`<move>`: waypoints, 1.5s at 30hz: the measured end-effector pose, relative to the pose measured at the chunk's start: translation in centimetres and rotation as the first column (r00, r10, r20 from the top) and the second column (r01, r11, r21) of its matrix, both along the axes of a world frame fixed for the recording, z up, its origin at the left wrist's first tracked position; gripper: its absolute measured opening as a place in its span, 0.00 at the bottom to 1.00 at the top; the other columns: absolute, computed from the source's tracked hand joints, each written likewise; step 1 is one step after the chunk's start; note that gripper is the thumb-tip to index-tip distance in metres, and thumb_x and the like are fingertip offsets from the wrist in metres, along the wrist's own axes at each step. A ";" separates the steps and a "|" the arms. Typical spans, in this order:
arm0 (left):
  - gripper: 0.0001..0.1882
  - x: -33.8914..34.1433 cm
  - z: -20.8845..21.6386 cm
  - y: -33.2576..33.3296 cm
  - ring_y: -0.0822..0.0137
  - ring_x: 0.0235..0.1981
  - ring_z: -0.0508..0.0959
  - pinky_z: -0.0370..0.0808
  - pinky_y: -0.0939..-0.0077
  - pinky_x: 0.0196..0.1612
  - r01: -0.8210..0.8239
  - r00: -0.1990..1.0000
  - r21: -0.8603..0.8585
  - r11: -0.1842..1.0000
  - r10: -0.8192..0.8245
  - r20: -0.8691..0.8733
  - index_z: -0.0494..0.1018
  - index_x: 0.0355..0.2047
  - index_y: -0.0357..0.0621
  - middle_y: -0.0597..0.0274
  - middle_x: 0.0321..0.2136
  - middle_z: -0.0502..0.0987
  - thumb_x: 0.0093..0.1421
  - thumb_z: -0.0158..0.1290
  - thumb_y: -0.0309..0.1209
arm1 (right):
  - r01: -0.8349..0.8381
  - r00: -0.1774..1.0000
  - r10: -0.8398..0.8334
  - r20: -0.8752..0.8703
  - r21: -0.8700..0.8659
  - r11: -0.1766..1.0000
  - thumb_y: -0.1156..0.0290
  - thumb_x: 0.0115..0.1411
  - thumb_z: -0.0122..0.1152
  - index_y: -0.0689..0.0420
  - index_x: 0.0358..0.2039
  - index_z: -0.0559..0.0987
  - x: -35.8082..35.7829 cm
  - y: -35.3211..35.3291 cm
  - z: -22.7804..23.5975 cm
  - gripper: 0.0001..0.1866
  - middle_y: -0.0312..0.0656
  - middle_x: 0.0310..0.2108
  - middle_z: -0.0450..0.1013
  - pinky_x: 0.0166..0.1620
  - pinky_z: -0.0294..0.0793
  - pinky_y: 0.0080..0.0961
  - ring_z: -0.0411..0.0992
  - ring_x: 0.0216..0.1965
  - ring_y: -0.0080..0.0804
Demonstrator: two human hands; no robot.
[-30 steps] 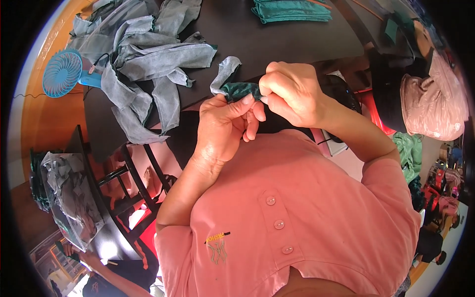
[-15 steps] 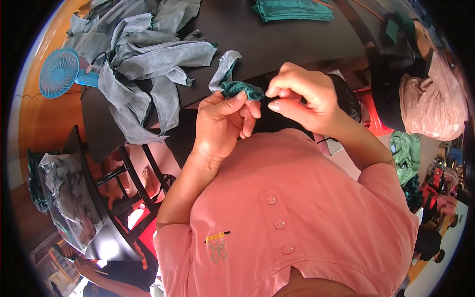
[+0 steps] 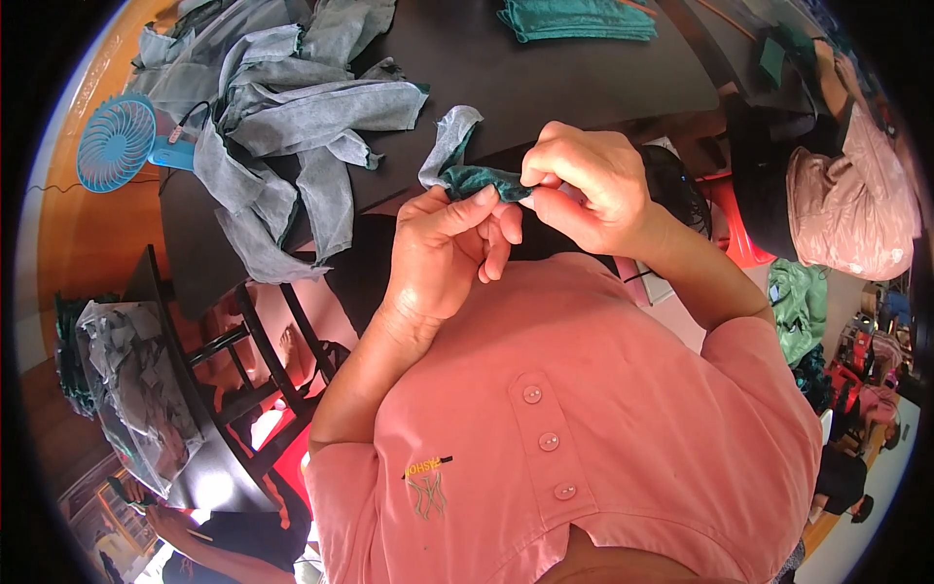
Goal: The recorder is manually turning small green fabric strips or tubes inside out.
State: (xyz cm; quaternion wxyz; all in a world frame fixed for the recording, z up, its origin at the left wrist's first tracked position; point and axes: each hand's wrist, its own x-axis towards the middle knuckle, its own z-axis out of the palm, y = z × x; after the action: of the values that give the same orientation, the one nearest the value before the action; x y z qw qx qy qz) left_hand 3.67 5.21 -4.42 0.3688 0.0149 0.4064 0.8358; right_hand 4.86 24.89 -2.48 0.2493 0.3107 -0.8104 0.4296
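A narrow strip of fabric [image 3: 484, 179], dark green on one face and grey on the other, is stretched between my two hands. My left hand [image 3: 443, 238] pinches it between thumb and index finger, the other fingers curled loosely below. At the strip's right end, the thumb and bent fingers of my right hand [image 3: 589, 185] are closed on the green tip. The strip's grey tail folds up and away over the table edge. Left of it lies a heap of similar grey strips [image 3: 321, 112] with green edges.
A dark table [image 3: 545, 83] spans the far side, bearing a folded green fabric stack [image 3: 579, 21]. A small blue fan [image 3: 117, 144] stands at the left. Below it, a clear bag of grey pieces [image 3: 136, 389] rests on a dark stand. Other people sit nearby at lower left and far right.
My right hand has come in leftward and closed on the green end of the strip, which was free before. My left hand has shifted slightly to the right, still pinching it.
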 end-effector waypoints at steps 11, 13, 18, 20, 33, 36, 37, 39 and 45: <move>0.11 -0.1 -0.3 0.0 0.66 0.13 0.71 0.61 0.78 0.15 0.009 1.000 0.009 1.000 -0.009 0.014 0.74 0.32 0.35 0.52 0.23 0.77 0.64 0.52 0.33 | -0.073 0.996 0.073 -0.050 -0.006 0.997 0.90 0.41 0.59 0.62 0.29 0.73 -0.4 0.5 -0.3 0.13 0.37 0.19 0.65 0.18 0.57 0.23 0.62 0.16 0.27; 0.11 0.0 -0.4 0.1 0.66 0.13 0.71 0.61 0.77 0.15 0.005 1.000 0.001 1.000 -0.005 0.017 0.74 0.32 0.35 0.53 0.23 0.77 0.63 0.52 0.33 | -0.076 0.996 0.076 -0.038 -0.002 0.997 0.89 0.41 0.59 0.62 0.29 0.73 -0.3 0.5 -0.3 0.13 0.37 0.18 0.65 0.18 0.57 0.23 0.62 0.16 0.28; 0.11 0.0 -0.4 0.1 0.66 0.13 0.71 0.61 0.77 0.15 0.006 1.000 -0.023 1.000 -0.006 0.016 0.74 0.32 0.35 0.52 0.23 0.77 0.63 0.53 0.33 | -0.046 0.999 0.046 0.004 -0.005 0.999 0.87 0.39 0.55 0.58 0.24 0.71 -0.3 0.5 -0.4 0.11 0.38 0.19 0.65 0.18 0.60 0.27 0.64 0.16 0.33; 0.11 0.0 -0.3 0.2 0.66 0.13 0.71 0.61 0.77 0.15 0.003 1.000 -0.038 0.999 -0.002 0.023 0.74 0.32 0.35 0.52 0.23 0.77 0.63 0.53 0.33 | -0.056 0.998 0.055 0.027 0.024 0.998 0.87 0.38 0.55 0.58 0.24 0.71 -0.2 0.7 -0.1 0.11 0.38 0.19 0.64 0.18 0.60 0.27 0.64 0.16 0.34; 0.13 -0.5 -0.4 -0.2 0.67 0.13 0.71 0.61 0.78 0.15 0.095 0.995 -0.117 0.989 -0.095 0.007 0.74 0.32 0.35 0.53 0.22 0.77 0.61 0.55 0.36 | 0.017 0.420 0.445 0.791 -0.498 0.867 0.78 0.39 0.57 0.61 0.18 0.65 0.4 0.9 1.9 0.08 0.37 0.16 0.63 0.20 0.57 0.24 0.63 0.16 0.25; 0.21 -1.6 -1.5 -0.9 0.67 0.13 0.70 0.62 0.77 0.14 0.039 0.999 -0.035 0.999 -0.040 -0.033 0.75 0.31 0.34 0.52 0.22 0.77 0.62 0.52 0.45 | -0.034 0.221 0.722 0.656 -0.734 0.678 0.78 0.39 0.56 0.61 0.17 0.66 1.7 2.0 1.9 0.07 0.38 0.15 0.63 0.20 0.58 0.23 0.62 0.15 0.25; 0.23 -1.7 -1.8 -1.4 0.67 0.13 0.70 0.62 0.77 0.14 0.024 0.999 -0.017 1.000 -0.024 -0.035 0.75 0.31 0.33 0.51 0.22 0.77 0.62 0.51 0.46 | -0.204 0.321 0.668 0.671 -0.639 0.741 0.74 0.48 0.57 0.61 0.20 0.69 1.8 2.6 2.2 0.07 0.36 0.17 0.65 0.22 0.60 0.21 0.64 0.18 0.22; 0.24 -1.4 -1.5 -1.7 0.67 0.13 0.70 0.62 0.77 0.14 0.010 0.999 0.000 1.000 -0.010 -0.037 0.76 0.30 0.33 0.51 0.22 0.77 0.61 0.51 0.48 | -0.082 0.434 0.454 0.778 -0.467 0.880 0.69 0.54 0.57 0.61 0.23 0.71 2.1 2.3 2.0 0.09 0.35 0.18 0.67 0.23 0.60 0.20 0.64 0.19 0.21; 0.29 0.0 -0.6 -0.5 0.65 0.14 0.71 0.63 0.76 0.15 0.116 0.988 -0.012 0.993 -0.117 -0.100 0.77 0.28 0.32 0.50 0.21 0.76 0.62 0.49 0.52 | 0.234 0.291 0.435 0.852 -0.504 0.832 0.57 0.62 0.56 0.60 0.28 0.75 2.7 -0.2 -0.7 0.17 0.33 0.20 0.68 0.24 0.59 0.17 0.64 0.22 0.19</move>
State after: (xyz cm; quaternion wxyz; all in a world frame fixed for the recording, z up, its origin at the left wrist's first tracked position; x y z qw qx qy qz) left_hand 3.64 4.73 -5.03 0.3961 0.0794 0.4253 0.8099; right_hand 7.57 24.69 -3.13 -0.2330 -0.0369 -0.6149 0.7525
